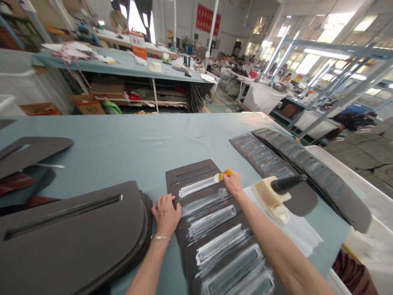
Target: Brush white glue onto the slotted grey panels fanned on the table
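My right hand (233, 182) is closed around a small brush with a yellow handle (226, 174). Its whitish bristle end touches a dark grey panel (196, 167) at the right end of a wet white strip of paste. Below, several overlapping panels carry slots framed with the same white smears. My left hand (166, 211) rests with fingers spread on the left edge of these panels. Right of my forearm, a cream block-shaped container (270, 194) with a black handle-like cylinder (288, 184) sits on a white sheet (302, 233).
Thick dark panels with a long slot (76, 233) are stacked at the left. White-smeared panels (310, 168) lie in rows at the right. Behind the blue-covered table (138, 135) stands another work table (123, 61). A person (118, 18) is in the background.
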{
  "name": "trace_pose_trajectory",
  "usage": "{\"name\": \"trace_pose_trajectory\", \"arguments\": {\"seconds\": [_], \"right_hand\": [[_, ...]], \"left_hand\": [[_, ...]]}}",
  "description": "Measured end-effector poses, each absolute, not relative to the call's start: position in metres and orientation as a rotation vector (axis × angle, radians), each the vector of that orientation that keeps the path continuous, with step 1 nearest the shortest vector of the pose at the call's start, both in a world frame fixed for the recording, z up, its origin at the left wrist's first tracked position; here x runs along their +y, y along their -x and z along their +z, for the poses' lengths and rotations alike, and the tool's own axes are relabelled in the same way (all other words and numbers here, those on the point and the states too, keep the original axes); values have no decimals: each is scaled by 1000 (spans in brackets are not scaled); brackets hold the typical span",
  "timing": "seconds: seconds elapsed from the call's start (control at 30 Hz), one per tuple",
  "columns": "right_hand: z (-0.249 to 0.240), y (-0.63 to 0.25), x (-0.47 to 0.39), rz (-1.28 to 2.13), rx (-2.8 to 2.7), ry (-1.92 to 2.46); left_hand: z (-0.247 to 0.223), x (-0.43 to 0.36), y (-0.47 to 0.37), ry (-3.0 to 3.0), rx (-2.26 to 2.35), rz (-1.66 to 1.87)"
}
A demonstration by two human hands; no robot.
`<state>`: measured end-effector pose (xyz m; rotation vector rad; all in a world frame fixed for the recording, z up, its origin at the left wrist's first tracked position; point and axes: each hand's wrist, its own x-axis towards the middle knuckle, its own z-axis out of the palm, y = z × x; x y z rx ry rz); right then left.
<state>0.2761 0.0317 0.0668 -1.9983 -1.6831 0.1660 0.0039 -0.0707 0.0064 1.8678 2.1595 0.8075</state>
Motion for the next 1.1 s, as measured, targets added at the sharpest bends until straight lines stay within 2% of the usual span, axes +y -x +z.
{"name": "trace_pose_trajectory", "arguments": {"seconds": [0.17, 0.37, 0.43, 0.57, 0.63, 0.73, 0.8, 0.97, 1.03, 1.1], "right_hand": [[78, -240, 11, 144, -1784, 1840], [79, -163, -37, 656, -1836, 1432], [74, -154, -39, 740, -1860, 1441], [73, -156, -32, 452, -1784, 1738], [76, -155, -35, 325, -1813, 1702], [73, -160, -39, 457, -1950, 1515], [69, -183, -33, 530, -1916, 1558], [75, -271, -1, 249, -1559, 1977], [78, -271, -1, 169, -1556, 1940], [76, -245, -12, 251, -1636, 1765]], "left_hand": [[10, -80, -1, -1790, 2126, 893], [10, -117, -7, -1974, 2041, 847], [7, -125, -8, -2031, 2034, 780], [5, -127, -11, -2088, 2061, 694], [5, -126, -14, -2093, 2086, 670], [5, -124, -17, -2103, 2111, 651], [3, -123, -18, -2114, 2118, 656], [3, -122, -19, -2130, 2126, 671], [3, -123, -20, -2132, 2144, 673], [2, -123, -21, -2137, 2159, 678]]}}
